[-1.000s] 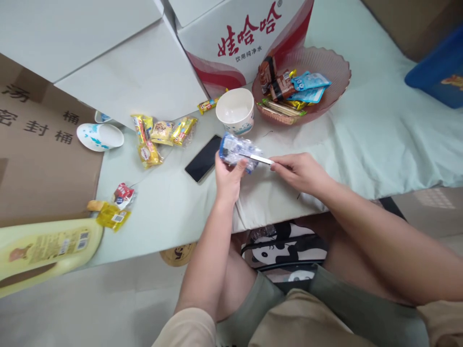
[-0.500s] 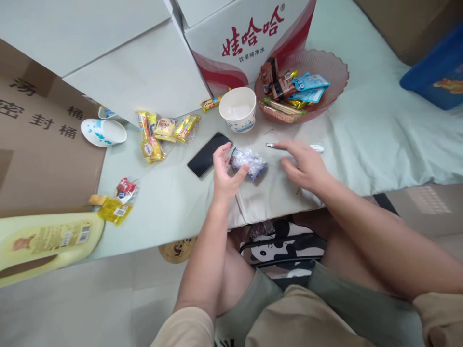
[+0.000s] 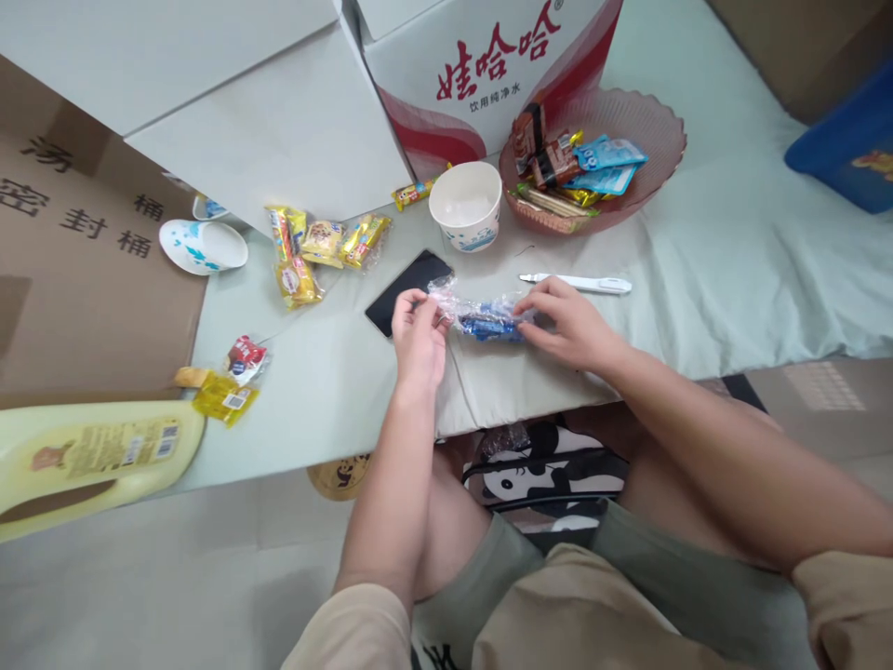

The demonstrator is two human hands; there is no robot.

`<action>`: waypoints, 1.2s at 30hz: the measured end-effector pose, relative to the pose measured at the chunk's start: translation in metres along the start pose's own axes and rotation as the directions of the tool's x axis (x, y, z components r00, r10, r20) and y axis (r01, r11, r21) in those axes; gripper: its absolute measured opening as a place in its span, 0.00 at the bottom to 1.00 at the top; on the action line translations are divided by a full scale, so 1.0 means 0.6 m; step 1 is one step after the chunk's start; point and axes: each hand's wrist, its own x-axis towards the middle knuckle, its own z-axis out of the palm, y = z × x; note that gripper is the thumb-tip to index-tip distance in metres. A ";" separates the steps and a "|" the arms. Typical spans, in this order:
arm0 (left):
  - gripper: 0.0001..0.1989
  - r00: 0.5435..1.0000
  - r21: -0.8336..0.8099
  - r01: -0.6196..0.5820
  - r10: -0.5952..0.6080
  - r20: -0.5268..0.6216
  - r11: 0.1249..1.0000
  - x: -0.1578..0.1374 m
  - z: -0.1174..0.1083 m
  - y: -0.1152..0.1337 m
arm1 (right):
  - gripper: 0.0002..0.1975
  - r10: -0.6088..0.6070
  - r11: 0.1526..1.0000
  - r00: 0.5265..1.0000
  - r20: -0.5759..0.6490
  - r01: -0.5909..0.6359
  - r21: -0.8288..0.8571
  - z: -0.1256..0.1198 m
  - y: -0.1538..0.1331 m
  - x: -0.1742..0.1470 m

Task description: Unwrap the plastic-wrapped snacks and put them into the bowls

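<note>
A clear, crinkled plastic bag with blue-wrapped contents (image 3: 488,324) lies stretched between my hands on the cloth-covered surface. My left hand (image 3: 420,342) pinches its left end between thumb and fingers. At the other end, my right hand (image 3: 568,326) has its thumb and fingers closed on the plastic. What the blue contents are, I cannot make out. Behind my right hand lies a white craft knife (image 3: 579,283), its tip pointing left. A black phone (image 3: 405,293) rests flat beside my left hand, partly covered by the bag's loose end.
Behind stand a white paper bowl (image 3: 466,209) and a pink glass bowl (image 3: 662,158) of wrapped snacks. Yellow snack packets (image 3: 297,279) lie to the left, near a tipped paper cup (image 3: 202,247). A white carton (image 3: 446,93) and a pale yellow jug (image 3: 104,465) border the surface.
My right hand has left the craft knife, moved toward the bag and closed on its right end. My left hand has taken the left end, and the bunched bag is now drawn out lengthwise.
</note>
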 end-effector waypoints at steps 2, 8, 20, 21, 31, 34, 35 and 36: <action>0.14 0.994 -0.034 0.070 -0.073 -0.080 0.997 0.008 -0.007 0.004 | 0.05 0.048 0.998 0.995 -0.090 -0.045 0.040 -0.008 0.002 0.002; 0.12 0.993 0.087 0.107 -0.102 -0.061 0.990 0.010 -0.017 0.011 | 0.07 0.355 0.933 0.903 -0.242 -0.326 0.151 -0.027 0.023 0.010; 0.07 0.996 0.227 -0.085 0.089 -0.011 0.970 -0.008 -0.029 0.009 | 0.07 0.252 0.965 0.920 -0.300 -0.263 0.004 -0.052 0.009 -0.005; 0.07 0.997 0.166 -0.057 0.065 -0.041 0.984 -0.008 -0.031 0.012 | 0.07 0.258 0.964 0.912 -0.318 -0.264 0.026 -0.055 0.010 -0.006; 0.13 0.970 0.600 -0.237 0.224 0.098 0.764 0.015 -0.061 0.006 | 0.25 0.150 0.985 0.987 -0.052 -0.154 -0.073 -0.061 0.003 -0.021; 0.10 0.956 0.768 -0.292 0.161 0.244 0.570 0.010 -0.063 0.007 | 0.27 0.186 0.964 0.982 -0.012 -0.185 -0.192 -0.051 -0.006 -0.024; 0.10 0.953 0.799 -0.302 0.151 0.262 0.519 0.007 -0.062 0.008 | 0.26 0.187 0.955 0.981 -0.046 -0.192 -0.228 -0.049 -0.007 -0.023; 0.09 0.948 0.819 -0.317 0.153 0.278 0.478 0.005 -0.062 0.008 | 0.26 0.169 0.948 0.981 -0.094 -0.188 -0.259 -0.047 -0.006 -0.019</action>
